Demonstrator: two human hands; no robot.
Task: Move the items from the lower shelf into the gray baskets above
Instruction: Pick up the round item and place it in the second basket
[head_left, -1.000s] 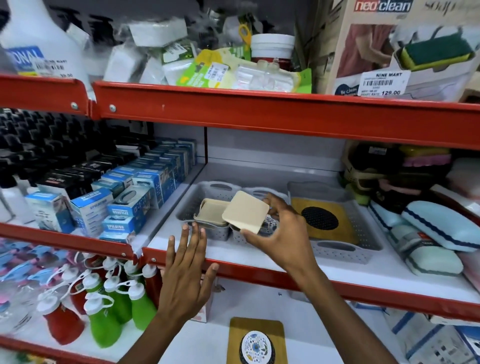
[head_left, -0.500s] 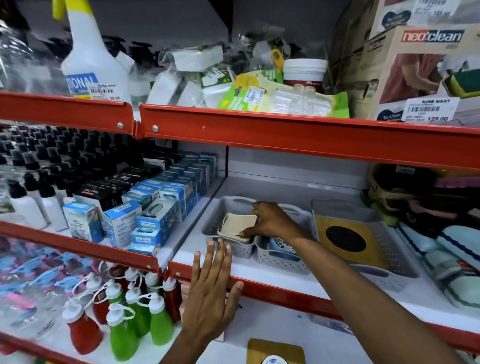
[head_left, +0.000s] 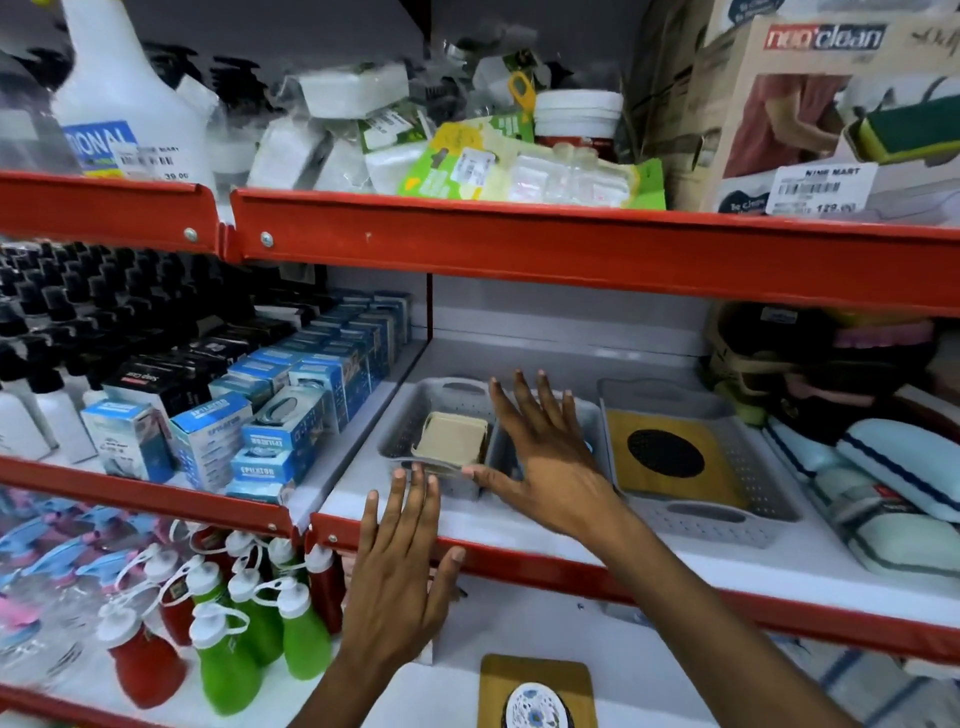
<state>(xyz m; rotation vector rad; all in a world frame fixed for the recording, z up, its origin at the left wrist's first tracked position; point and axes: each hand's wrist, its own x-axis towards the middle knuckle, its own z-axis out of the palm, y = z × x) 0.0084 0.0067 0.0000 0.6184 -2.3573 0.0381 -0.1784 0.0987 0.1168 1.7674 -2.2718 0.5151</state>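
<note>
Three gray baskets stand side by side on the middle shelf. The left basket (head_left: 415, 415) holds a stack of beige square items (head_left: 451, 444). My right hand (head_left: 545, 457) hovers open, fingers spread, over the mostly hidden middle basket (head_left: 592, 415), holding nothing. A wooden board with a black round centre (head_left: 670, 462) lies in the large right basket (head_left: 727, 519). My left hand (head_left: 400, 582) is open in front of the red shelf edge, below the left basket. On the lower shelf lies another wooden board with a patterned round centre (head_left: 535, 696).
Blue boxes (head_left: 270, 436) fill the shelf section to the left. Green and red squeeze bottles (head_left: 244, 634) stand at the lower left. Folded pale-blue cloth items (head_left: 893, 467) lie right of the baskets. Red shelf rails (head_left: 571, 249) run above and below.
My right hand set the beige square item on the stack in the left basket, let go and drew back, fingers spread. My left hand stayed open near the shelf edge.
</note>
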